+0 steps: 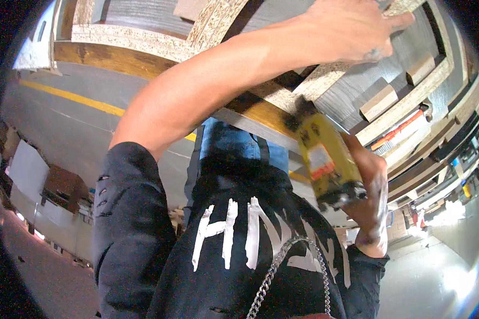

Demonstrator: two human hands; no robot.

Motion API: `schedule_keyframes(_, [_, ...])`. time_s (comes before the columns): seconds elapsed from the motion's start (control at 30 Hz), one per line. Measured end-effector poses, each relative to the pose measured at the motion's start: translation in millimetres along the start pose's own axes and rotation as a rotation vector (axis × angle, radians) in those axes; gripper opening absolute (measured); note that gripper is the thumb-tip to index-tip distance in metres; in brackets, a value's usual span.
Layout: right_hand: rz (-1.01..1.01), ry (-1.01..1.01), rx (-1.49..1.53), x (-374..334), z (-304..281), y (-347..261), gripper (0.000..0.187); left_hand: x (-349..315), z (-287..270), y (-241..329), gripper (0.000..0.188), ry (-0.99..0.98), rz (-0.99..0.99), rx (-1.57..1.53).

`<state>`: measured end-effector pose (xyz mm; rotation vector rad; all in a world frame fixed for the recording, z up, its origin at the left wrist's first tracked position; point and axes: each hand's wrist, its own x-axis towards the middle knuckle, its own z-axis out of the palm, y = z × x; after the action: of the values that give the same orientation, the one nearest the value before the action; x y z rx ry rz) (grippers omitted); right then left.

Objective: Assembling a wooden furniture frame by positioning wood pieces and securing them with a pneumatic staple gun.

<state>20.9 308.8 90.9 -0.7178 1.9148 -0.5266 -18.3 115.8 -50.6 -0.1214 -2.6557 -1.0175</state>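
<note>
Head view. A frame of pale, speckled chipboard rails with a brown outer edge (138,42) is shown from above, and a grey, wood-grained panel (348,95) is seen between its rails. The near side of the frame is crossed by the bare left forearm, and the left hand (356,32) is held over the frame's crossbar, one finger extended; whether anything is gripped by it cannot be told. At the frame's near edge, a boxy yellow-and-black handheld tool (327,151), blurred, is held by the right hand (372,173), whose fingers are closed around its far side. The tool's black nose is directed toward the frame; whether contact is made cannot be told. Inside the frame's right-hand rail, two small wooden blocks (380,100) are set in line. Just outside that rail, a slender orange object (402,128) is seen. On the near side of the frame, blue jeans (234,143) and a black, white-lettered top (223,287) are shown, the latter overlain by a silver-coloured link chain (267,276). A yellow floor line (80,97) is visible beyond the frame's left portion.
</note>
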Motion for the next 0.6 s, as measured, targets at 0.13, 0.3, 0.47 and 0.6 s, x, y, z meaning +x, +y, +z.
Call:
schedule_keyframes(0.13, [0.265,0.353,0.216,-46.6,4.1,21.1,0.023,-0.5,10.2,-3.5,0.058,0.04,0.008,0.216])
schedule_keyframes(0.3, [0.674,0.571,-0.097,-90.3,21.2,91.3,0.038,-3.8,-18.0,-7.8,0.062,-0.203,-0.108,0.348])
schedule_keyframes(0.47, [0.636,0.792,-0.329,-99.6,27.9,110.4,0.036,-10.6,-42.4,-28.4,0.062,-0.204,-0.037,0.366])
schedule_keyframes(0.6, [0.66,0.895,0.159,-87.1,34.1,114.0,0.038,-15.2,-63.5,-36.2,0.064,-0.247,-0.046,0.442])
